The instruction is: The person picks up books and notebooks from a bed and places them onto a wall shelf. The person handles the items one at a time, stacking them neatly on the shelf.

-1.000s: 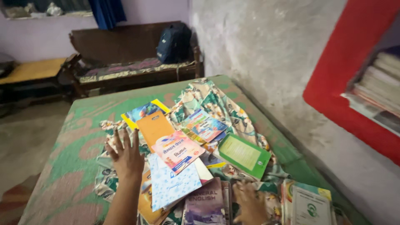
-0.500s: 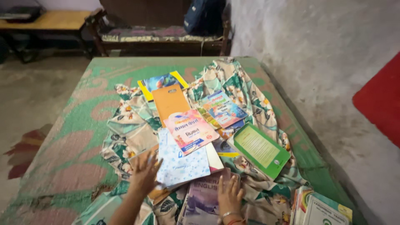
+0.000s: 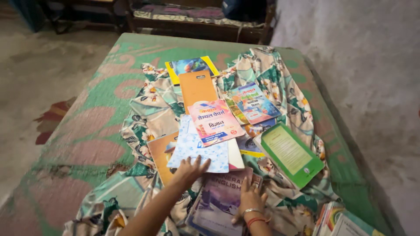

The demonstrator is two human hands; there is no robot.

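My left hand (image 3: 189, 169) is spread flat, fingers fanned wide, palm down on the near edge of the pale blue patterned book (image 3: 199, 150), pressing it rather than gripping it. My right hand (image 3: 250, 202) lies open too, fingers stretched forward over the purple book (image 3: 218, 199), which sits closest to me, just under the blue one; bangles show at that wrist. Neither hand closes around anything. Above the blue book a pink-covered booklet (image 3: 214, 121) lies tilted across it, and a plain orange notebook (image 3: 197, 88) reaches away from that, with a yellow-edged book (image 3: 191, 66) at the far end of the heap. To the right rests a green book (image 3: 291, 153), angled, and a colourful booklet (image 3: 253, 102) beyond it. An orange-brown book (image 3: 161, 155) peeks out on the left of the blue one. All of it lies on a crumpled floral cloth (image 3: 151, 109) over a bed with a green and pink patterned cover (image 3: 83, 131). A rough grey wall (image 3: 372, 87) runs along the right, bare floor (image 3: 39, 74) on the left, and a dark wooden bench (image 3: 192, 19) stands past the bed.
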